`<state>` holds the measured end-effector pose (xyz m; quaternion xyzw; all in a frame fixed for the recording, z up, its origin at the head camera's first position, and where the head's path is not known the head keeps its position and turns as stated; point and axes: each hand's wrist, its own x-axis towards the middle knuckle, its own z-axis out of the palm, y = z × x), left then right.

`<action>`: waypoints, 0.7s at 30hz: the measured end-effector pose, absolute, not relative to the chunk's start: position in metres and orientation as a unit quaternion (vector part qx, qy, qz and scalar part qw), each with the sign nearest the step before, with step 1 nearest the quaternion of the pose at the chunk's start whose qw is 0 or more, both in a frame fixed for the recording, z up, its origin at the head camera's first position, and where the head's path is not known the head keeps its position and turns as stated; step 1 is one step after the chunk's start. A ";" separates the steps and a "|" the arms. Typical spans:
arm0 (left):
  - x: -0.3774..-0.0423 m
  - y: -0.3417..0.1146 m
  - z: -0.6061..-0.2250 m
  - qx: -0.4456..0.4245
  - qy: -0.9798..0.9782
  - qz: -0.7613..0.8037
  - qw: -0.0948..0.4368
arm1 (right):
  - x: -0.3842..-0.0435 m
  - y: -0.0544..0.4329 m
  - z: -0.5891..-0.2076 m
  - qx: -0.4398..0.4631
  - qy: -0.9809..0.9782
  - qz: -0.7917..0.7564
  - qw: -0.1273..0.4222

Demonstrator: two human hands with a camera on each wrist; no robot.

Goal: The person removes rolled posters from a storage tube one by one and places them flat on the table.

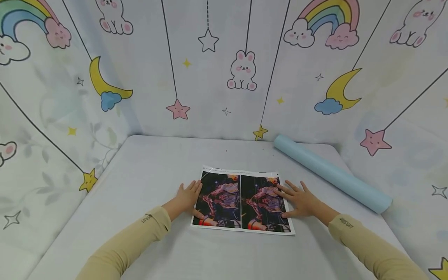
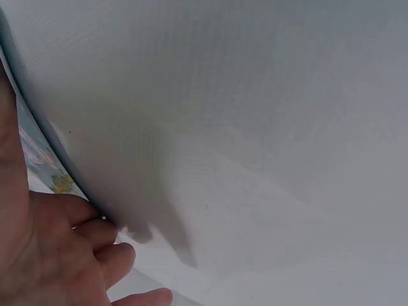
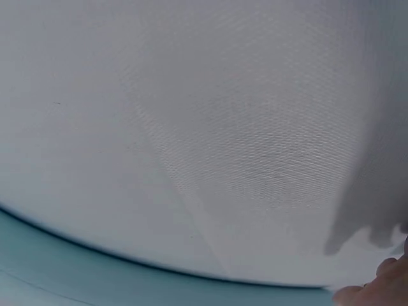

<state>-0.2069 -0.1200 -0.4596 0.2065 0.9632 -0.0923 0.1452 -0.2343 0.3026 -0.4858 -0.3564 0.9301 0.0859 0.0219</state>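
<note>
A white printed sheet [image 1: 241, 229] lies on the white-covered table, bearing two matching dark pictures side by side with purple and red figures. My left hand [image 1: 187, 198] rests at its left border, fingers spread, the fingertips and thumb overlapping the edge. On the opposite side my right hand [image 1: 301, 198] spreads its fingers over the right border and part of the right picture. In the left wrist view, my left fingers [image 2: 95, 248] show at the lower left. Only some fingertips [image 3: 376, 290] of my right hand appear in the corner of the right wrist view.
A long light-blue roll [image 1: 332, 173] lies diagonally on the right of the table [image 1: 150, 163]. Behind and at both sides hangs white cloth [image 1: 147, 77] printed with rabbits, stars, moons and rainbows.
</note>
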 end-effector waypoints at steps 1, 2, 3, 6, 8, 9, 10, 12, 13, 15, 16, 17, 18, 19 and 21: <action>-0.207 -0.120 -0.459 0.207 0.963 -0.093 0.144 | -0.234 0.302 -0.485 -0.354 0.931 0.090 0.025; -0.207 -0.120 -0.458 0.207 0.963 -0.092 0.143 | -0.234 0.301 -0.485 -0.351 0.931 0.094 0.030; -0.206 -0.120 -0.458 0.208 0.963 -0.092 0.142 | -0.234 0.301 -0.485 -0.350 0.931 0.094 0.031; -0.206 -0.120 -0.458 0.206 0.965 -0.086 0.140 | -0.234 0.300 -0.483 -0.351 0.931 0.090 0.030; -0.205 -0.120 -0.459 0.205 0.965 -0.081 0.141 | -0.233 0.300 -0.482 -0.352 0.931 0.089 0.030; -0.205 -0.119 -0.460 0.204 0.965 -0.080 0.142 | -0.233 0.300 -0.481 -0.352 0.931 0.088 0.030; -0.206 -0.119 -0.461 0.203 0.965 -0.079 0.143 | -0.233 0.300 -0.480 -0.352 0.932 0.088 0.032; -0.206 -0.119 -0.460 0.203 0.965 -0.080 0.145 | -0.233 0.301 -0.479 -0.350 0.932 0.088 0.033; -0.207 -0.119 -0.460 0.202 0.965 -0.081 0.145 | -0.233 0.301 -0.479 -0.350 0.932 0.086 0.031; -0.207 -0.119 -0.459 0.202 0.965 -0.083 0.144 | -0.234 0.301 -0.480 -0.353 0.932 0.080 0.022; -0.207 -0.119 -0.458 0.203 0.965 -0.083 0.142 | -0.234 0.302 -0.481 -0.356 0.931 0.077 0.017; -0.207 -0.119 -0.457 0.203 0.965 -0.084 0.142 | -0.234 0.302 -0.481 -0.358 0.931 0.072 0.014; -0.206 -0.119 -0.457 0.202 0.965 -0.082 0.143 | -0.234 0.302 -0.482 -0.360 0.931 0.068 0.011; -0.207 -0.119 -0.457 0.202 0.965 -0.081 0.144 | -0.233 0.303 -0.484 -0.362 0.930 0.064 0.009; -0.207 -0.120 -0.458 0.199 0.965 -0.078 0.150 | -0.233 0.303 -0.486 -0.365 0.929 0.060 0.005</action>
